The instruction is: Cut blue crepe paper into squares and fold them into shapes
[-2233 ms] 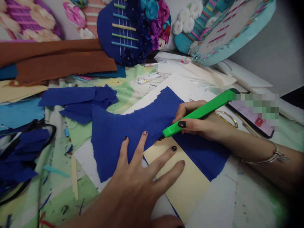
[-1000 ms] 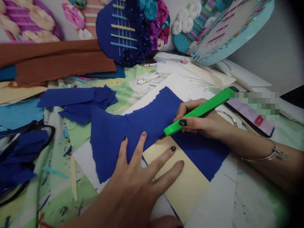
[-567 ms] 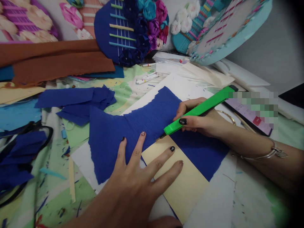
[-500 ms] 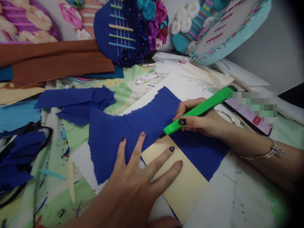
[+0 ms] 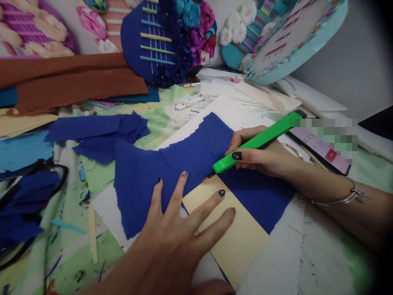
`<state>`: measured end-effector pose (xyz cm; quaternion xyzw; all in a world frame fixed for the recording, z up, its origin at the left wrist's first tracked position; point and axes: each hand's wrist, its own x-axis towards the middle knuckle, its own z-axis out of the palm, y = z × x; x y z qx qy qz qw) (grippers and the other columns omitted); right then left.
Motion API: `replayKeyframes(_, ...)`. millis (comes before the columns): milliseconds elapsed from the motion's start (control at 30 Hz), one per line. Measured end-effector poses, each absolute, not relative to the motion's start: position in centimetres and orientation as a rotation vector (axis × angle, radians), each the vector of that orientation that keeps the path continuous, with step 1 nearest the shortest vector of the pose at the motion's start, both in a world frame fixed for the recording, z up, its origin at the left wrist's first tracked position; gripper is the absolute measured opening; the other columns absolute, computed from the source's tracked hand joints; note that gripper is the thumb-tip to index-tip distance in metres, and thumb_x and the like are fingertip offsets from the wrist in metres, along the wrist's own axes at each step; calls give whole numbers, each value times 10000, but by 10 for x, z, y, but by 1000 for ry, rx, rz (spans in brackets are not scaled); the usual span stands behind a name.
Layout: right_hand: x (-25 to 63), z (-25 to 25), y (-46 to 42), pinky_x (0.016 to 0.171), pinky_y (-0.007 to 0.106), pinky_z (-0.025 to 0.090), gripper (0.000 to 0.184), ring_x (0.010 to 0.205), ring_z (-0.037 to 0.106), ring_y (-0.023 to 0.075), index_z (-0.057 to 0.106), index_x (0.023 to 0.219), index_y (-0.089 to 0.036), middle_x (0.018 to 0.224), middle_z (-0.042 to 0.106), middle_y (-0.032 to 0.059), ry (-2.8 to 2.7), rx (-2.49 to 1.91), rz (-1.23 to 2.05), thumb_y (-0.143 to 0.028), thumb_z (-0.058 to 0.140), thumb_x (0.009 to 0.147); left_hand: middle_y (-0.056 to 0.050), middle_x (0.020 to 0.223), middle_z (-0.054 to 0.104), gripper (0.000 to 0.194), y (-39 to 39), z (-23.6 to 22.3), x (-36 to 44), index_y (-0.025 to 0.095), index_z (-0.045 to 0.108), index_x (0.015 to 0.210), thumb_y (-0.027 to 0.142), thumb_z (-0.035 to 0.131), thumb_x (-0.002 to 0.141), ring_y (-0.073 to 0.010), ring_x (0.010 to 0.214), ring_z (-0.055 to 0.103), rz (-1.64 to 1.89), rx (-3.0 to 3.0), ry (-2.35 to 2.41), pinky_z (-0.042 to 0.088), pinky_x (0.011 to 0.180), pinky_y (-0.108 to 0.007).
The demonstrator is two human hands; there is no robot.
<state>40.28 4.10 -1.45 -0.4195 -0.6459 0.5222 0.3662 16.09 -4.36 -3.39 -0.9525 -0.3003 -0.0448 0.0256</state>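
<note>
Spread fingers of my left hand (image 5: 181, 229) press flat, some on the blue crepe paper (image 5: 138, 176) and some on a cream card strip (image 5: 242, 241) that lies over it. My right hand (image 5: 258, 151) is closed around a green utility knife (image 5: 260, 139), held at a slant. Its blade tip meets the top edge of the cream card, against the blue paper. Under both lies a white sheet (image 5: 285, 250).
Blue paper scraps (image 5: 92, 127) and black-handled scissors (image 5: 63, 176) lie to the left. Folded brown paper (image 5: 76, 86) sits behind. Decorated round boards, one dark blue (image 5: 132, 37), stand at the back. A phone (image 5: 328, 151) rests beyond my right wrist.
Almost nothing differs. The knife and my right hand have shifted very slightly to the right; my left hand stays put.
</note>
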Motion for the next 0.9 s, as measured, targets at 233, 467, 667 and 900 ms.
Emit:
replayKeyframes(233,405,-15,41,332,161,315,206,400,456,55,622,704,-153,539,607,-5,-1654,-1079,1344,-335,713,735,59,1505,320,820,-45,-33,162,405,348,1399,750,544,681,-545,1330,126,-160,-2955,-944,202,923,-797)
replayKeyframes(467,406,-12,41,347,176,311,218,408,445,57,621,693,-164,542,593,-6,-1622,-1099,1337,-357,718,725,44,1508,316,802,-41,-34,159,403,332,1408,748,514,708,-558,1321,145,-153,-2996,-904,224,892,-815)
replayKeyframes(667,408,-15,43,353,173,312,211,428,461,64,627,714,-159,547,593,-8,-1661,-1093,1348,-347,719,730,41,1520,288,808,-40,-33,158,379,293,1432,731,495,733,-565,1315,138,-155,-3008,-878,221,890,-821)
replayKeyframes(900,406,-12,42,346,185,295,298,392,420,52,594,637,-163,534,580,-5,-1542,-1108,1378,-404,768,655,55,1511,309,871,-46,-30,163,401,315,1415,733,586,658,-545,1331,110,-128,-2966,-962,193,936,-799)
